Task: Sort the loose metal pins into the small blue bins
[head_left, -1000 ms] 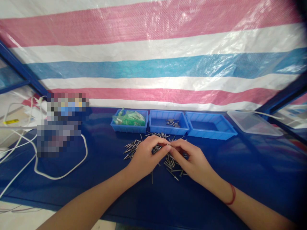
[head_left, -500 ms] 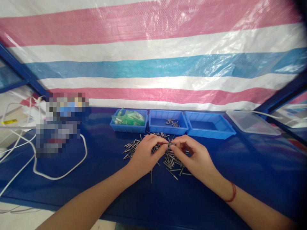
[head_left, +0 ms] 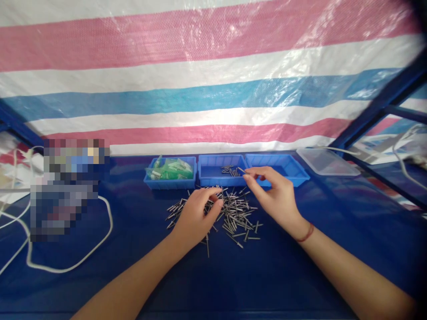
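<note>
My right hand (head_left: 275,189) pinches a thin metal blind rivet (head_left: 241,170) between thumb and forefinger. It is raised at the front right corner of the middle blue bin (head_left: 222,181), which has a small group of rivets (head_left: 234,171) inside. Over the left side of a loose pile of blind rivets (head_left: 238,213) hovers my left hand (head_left: 196,213). Its thumb and forefinger are apart, with nothing seen between them. Part of the pile is hidden behind that hand.
A left blue bin (head_left: 170,183) holds green plastic bags (head_left: 173,169). The right blue bin (head_left: 296,173) is partly behind my right hand. A clear plastic lid (head_left: 328,162) lies at the back right. White cables (head_left: 66,270) curl across the blue table (head_left: 133,231) at left.
Both hands were together over the pile, fingertips at a rivet. My right hand has moved up toward the middle bin with a rivet; my left hand has parted its fingers. The view has shifted slightly.
</note>
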Motion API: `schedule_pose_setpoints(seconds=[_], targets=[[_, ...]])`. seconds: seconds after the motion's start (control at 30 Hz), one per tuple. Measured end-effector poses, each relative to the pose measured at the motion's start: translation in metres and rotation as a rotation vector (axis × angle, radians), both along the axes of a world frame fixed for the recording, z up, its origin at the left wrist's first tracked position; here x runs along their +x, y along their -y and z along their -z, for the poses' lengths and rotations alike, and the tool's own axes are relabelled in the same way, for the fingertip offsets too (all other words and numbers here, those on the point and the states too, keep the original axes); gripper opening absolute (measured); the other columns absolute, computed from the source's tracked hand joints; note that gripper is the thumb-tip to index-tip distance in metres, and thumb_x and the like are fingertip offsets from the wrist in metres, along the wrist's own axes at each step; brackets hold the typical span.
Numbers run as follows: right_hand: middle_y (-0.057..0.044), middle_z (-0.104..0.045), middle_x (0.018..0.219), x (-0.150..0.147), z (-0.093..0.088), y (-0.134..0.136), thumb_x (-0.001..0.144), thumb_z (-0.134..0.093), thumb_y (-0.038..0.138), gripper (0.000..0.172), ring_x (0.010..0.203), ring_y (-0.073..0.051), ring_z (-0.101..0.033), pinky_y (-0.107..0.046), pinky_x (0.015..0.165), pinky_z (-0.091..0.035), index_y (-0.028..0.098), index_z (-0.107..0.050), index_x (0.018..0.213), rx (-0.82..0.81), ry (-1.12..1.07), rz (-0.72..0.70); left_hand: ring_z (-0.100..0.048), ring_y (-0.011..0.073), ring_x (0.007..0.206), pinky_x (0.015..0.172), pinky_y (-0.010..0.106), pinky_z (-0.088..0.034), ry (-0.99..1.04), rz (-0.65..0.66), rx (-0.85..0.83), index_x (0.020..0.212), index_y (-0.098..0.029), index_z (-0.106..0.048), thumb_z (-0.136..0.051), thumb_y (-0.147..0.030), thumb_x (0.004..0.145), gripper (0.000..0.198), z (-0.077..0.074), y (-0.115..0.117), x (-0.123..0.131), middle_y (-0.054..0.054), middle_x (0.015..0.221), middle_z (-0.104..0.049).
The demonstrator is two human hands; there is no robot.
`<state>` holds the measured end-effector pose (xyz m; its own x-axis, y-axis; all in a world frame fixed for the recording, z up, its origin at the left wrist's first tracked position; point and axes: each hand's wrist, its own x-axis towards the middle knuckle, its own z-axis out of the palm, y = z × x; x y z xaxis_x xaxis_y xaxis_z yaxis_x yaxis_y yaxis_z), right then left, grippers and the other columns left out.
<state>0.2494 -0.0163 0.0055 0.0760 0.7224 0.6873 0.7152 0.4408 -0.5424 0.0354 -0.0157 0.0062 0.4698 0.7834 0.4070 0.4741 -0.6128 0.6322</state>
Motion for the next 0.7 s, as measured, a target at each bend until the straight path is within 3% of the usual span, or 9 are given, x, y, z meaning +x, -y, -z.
schedule_pose_setpoints(seconds=[0.17,0.4,0.7], targets=[[-0.008,-0.070,0.099,0.009,0.005,-0.012,0.087,-0.058,0.033,0.023,0.093,-0.025,-0.059,-0.043,0.084,-0.042,0.020,-0.066,0.103,0.009,0.294,0.085,-0.055,0.0207,0.095,0.085,0.035,-0.042,-0.195,0.059,0.097,0.100,-0.018,-0.060,-0.047,-0.018,0.090,0.017,-0.010,-0.006,-0.008,0.007,0.098,-0.064],[-0.007,-0.068,0.094,-0.013,0.006,0.013,0.088,-0.052,0.021,0.017,0.090,-0.022,-0.059,-0.041,0.082,-0.046,0.021,-0.063,0.101,-0.081,0.186,-0.187,-0.053,0.0185,0.085,0.079,0.032,-0.041,-0.484,0.206,0.144,0.083,-0.018,-0.063,-0.054,-0.029,0.087,0.015,-0.021,-0.003,-0.017,0.005,0.088,-0.060],[-0.006,-0.068,0.090,-0.026,0.008,0.025,0.087,-0.053,0.017,0.013,0.087,-0.020,-0.060,-0.036,0.079,-0.049,0.020,-0.064,0.094,-0.158,0.161,-0.344,-0.053,0.0198,0.085,0.074,0.032,-0.042,-0.661,0.189,0.156,0.087,-0.018,-0.065,-0.058,-0.031,0.088,0.014,-0.008,0.003,-0.007,0.005,0.088,-0.058]])
